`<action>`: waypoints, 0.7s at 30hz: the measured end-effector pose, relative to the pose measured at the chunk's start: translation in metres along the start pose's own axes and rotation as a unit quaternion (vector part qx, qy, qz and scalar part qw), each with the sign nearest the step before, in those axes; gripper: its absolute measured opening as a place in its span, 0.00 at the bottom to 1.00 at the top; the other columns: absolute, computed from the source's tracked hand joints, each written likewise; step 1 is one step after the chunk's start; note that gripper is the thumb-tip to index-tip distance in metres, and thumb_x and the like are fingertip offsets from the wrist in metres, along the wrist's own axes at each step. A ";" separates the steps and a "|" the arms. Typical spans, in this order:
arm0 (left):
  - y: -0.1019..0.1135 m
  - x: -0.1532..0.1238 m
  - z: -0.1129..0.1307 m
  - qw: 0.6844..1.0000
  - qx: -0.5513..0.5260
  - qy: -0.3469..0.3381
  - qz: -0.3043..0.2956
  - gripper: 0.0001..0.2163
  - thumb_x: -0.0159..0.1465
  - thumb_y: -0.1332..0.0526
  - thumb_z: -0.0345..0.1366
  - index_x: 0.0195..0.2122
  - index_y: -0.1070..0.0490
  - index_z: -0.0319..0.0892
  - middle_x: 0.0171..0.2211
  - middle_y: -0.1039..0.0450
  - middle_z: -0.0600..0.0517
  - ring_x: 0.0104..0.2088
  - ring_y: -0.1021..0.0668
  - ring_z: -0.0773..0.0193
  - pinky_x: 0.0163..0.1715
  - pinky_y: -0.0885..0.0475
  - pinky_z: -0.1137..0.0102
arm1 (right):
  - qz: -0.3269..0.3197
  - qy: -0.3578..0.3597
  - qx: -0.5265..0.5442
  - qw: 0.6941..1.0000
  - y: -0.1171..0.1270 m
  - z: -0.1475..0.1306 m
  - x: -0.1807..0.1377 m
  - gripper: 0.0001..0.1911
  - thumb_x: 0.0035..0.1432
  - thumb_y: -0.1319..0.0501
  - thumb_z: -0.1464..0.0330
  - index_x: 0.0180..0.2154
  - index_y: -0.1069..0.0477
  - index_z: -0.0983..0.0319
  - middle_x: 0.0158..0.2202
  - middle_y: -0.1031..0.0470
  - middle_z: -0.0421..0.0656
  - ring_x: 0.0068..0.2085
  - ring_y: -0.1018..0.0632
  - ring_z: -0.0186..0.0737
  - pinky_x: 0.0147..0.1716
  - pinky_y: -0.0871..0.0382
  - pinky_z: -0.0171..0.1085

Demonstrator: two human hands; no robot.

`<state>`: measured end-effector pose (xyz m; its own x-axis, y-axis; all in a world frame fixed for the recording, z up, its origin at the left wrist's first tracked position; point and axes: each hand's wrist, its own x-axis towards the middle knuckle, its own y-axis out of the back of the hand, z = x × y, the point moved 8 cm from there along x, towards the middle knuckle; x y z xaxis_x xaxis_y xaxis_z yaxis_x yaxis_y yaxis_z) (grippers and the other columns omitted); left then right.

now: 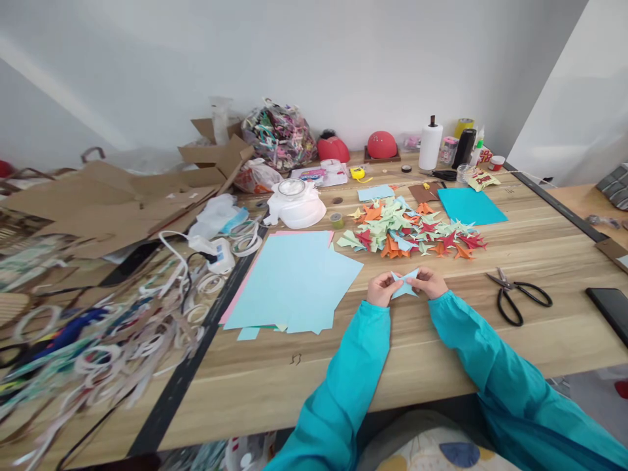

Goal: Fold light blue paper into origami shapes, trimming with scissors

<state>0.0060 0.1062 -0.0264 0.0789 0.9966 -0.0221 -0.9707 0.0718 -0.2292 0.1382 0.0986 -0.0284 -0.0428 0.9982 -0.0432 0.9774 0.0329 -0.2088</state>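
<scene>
My left hand (381,288) and my right hand (430,282) pinch a small light-blue folded paper piece (405,284) between them, just above the wooden table (441,353). Both wear teal sleeves. Beyond my hands lies a heap of folded paper shapes (411,234) in green, orange, red and blue. A stack of light-blue sheets (293,282) lies to the left of my left hand, with pink paper showing under it.
Black scissors (517,296) lie to the right of my hands, a dark phone (611,307) at the right edge. A teal sheet (470,205), a paper-towel roll (430,146), bottles, and a white container (295,204) stand further back. Cardboard (108,203) and tape rolls (112,340) crowd the left.
</scene>
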 end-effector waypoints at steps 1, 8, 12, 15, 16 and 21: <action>-0.001 0.000 -0.001 1.000 -0.005 0.003 -0.003 0.14 0.39 0.31 0.39 0.24 0.27 0.37 0.18 0.31 0.54 0.19 0.32 0.72 0.21 0.36 0.75 | 0.001 -0.005 0.011 1.000 0.000 0.002 0.000 0.16 0.32 0.31 0.61 0.20 0.32 0.64 0.11 0.36 0.34 0.13 0.37 0.27 0.13 0.44 0.30; -0.006 0.002 -0.006 0.996 -0.084 -0.005 -0.002 0.23 0.36 0.29 0.37 0.35 0.28 0.37 0.31 0.25 0.48 0.31 0.25 0.64 0.31 0.30 0.70 | 0.037 -0.027 0.101 0.994 0.009 0.014 0.005 0.21 0.30 0.30 0.59 0.23 0.36 0.61 0.19 0.26 0.36 0.20 0.25 0.35 0.19 0.30 0.34; -0.014 -0.001 -0.010 0.999 -0.046 0.008 -0.017 0.22 0.37 0.30 0.41 0.33 0.27 0.36 0.28 0.25 0.48 0.28 0.26 0.65 0.27 0.30 0.71 | 0.022 -0.046 0.121 0.991 0.006 0.017 0.003 0.20 0.30 0.29 0.59 0.22 0.37 0.61 0.20 0.25 0.37 0.24 0.23 0.37 0.24 0.26 0.36; -0.010 -0.003 -0.011 1.000 -0.009 0.011 0.003 0.17 0.41 0.32 0.44 0.28 0.26 0.35 0.21 0.27 0.51 0.21 0.29 0.69 0.20 0.33 0.73 | -0.006 -0.064 0.115 0.991 -0.002 0.017 -0.001 0.19 0.31 0.29 0.60 0.21 0.37 0.62 0.19 0.25 0.38 0.23 0.22 0.39 0.25 0.25 0.38; -0.008 -0.003 -0.010 1.000 -0.003 0.012 0.010 0.16 0.42 0.33 0.44 0.27 0.26 0.35 0.19 0.29 0.52 0.19 0.30 0.71 0.19 0.34 0.74 | -0.016 -0.069 0.109 0.991 -0.005 0.017 -0.002 0.19 0.32 0.30 0.60 0.21 0.37 0.62 0.20 0.24 0.39 0.24 0.22 0.39 0.25 0.25 0.38; 0.001 0.000 -0.010 1.000 0.006 0.018 0.023 0.14 0.43 0.33 0.44 0.21 0.28 0.35 0.15 0.33 0.55 0.15 0.33 0.72 0.15 0.38 0.75 | -0.049 -0.089 0.063 0.993 -0.016 0.015 -0.007 0.17 0.36 0.31 0.62 0.22 0.35 0.64 0.19 0.24 0.41 0.20 0.23 0.39 0.18 0.28 0.33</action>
<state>0.0069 0.1056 -0.0364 0.0425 0.9968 -0.0676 -0.9763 0.0270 -0.2148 0.1202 0.0900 -0.0392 -0.1835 0.9653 -0.1856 0.9333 0.1118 -0.3412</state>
